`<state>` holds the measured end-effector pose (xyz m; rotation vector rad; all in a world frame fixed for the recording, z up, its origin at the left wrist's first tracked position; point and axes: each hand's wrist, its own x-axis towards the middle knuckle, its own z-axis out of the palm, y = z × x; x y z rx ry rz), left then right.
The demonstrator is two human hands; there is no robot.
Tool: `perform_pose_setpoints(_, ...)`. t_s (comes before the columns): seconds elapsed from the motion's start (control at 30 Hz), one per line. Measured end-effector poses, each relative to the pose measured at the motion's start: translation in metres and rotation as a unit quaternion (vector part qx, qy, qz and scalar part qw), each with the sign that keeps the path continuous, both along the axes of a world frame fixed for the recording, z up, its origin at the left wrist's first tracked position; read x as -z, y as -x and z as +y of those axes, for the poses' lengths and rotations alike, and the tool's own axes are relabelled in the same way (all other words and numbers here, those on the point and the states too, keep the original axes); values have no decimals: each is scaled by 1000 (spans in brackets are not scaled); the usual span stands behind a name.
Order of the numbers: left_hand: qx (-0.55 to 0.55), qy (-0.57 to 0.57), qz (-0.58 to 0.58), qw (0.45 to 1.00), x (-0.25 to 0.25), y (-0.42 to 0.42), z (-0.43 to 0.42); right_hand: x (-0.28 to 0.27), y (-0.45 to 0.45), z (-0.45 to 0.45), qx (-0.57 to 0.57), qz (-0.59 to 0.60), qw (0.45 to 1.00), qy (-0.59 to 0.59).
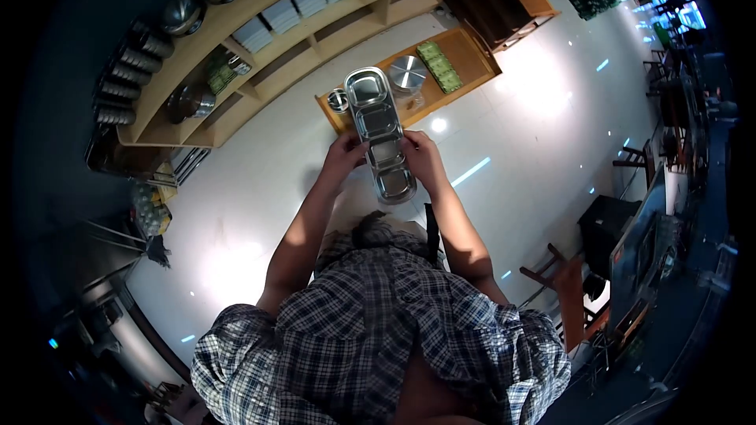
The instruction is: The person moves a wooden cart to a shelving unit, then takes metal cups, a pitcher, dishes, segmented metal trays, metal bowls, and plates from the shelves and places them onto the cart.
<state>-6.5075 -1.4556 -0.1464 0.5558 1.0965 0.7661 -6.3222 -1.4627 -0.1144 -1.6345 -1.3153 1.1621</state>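
Long metal tray (381, 138), four compartments in row, held out before person in checked shirt (370, 299). Left grip (343, 157) closed on its left edge; right grip (423, 159) closed on right edge. Tray's far end overlaps low wooden counter (477, 64) from here; can't tell whether touching. On counter: small metal bowl (338, 100), round shiny metal vessel (407, 74), green packs (439, 68). Beyond, wooden shelf (260, 1).

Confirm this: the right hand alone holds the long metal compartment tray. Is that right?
Not alone: the head view shows the right hand holding the long metal compartment tray at one long edge and the left hand holding it at the other.
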Motion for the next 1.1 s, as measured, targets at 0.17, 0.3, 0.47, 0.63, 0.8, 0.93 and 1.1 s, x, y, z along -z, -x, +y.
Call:
perform_pose_setpoints(0.17,77,-57,11,995,-11,-77,30,-5,-78,9,61,-17,998,22)
perform_pose_setpoints(0.3,126,-77,4,989,-7,-140,55,9,-143,28,95,-86,990,54)
perform_pose_setpoints(0.47,131,4,20,991,26,-219,97,18,-206,79,45,-176,983,-5)
perform_pose_setpoints(0.63,84,-22,79,993,70,-291,150,47,-251,148,5,-309,951,17)
perform_pose_setpoints(0.8,32,24,159,986,79,-341,204,96,-289,204,-17,-391,917,74)
perform_pose_setpoints(0.93,-2,45,59,997,122,-356,234,138,-312,240,-49,-390,909,139)
perform_pose_setpoints(1.1,-128,201,-60,969,153,-384,262,190,-334,282,-102,-385,906,142)
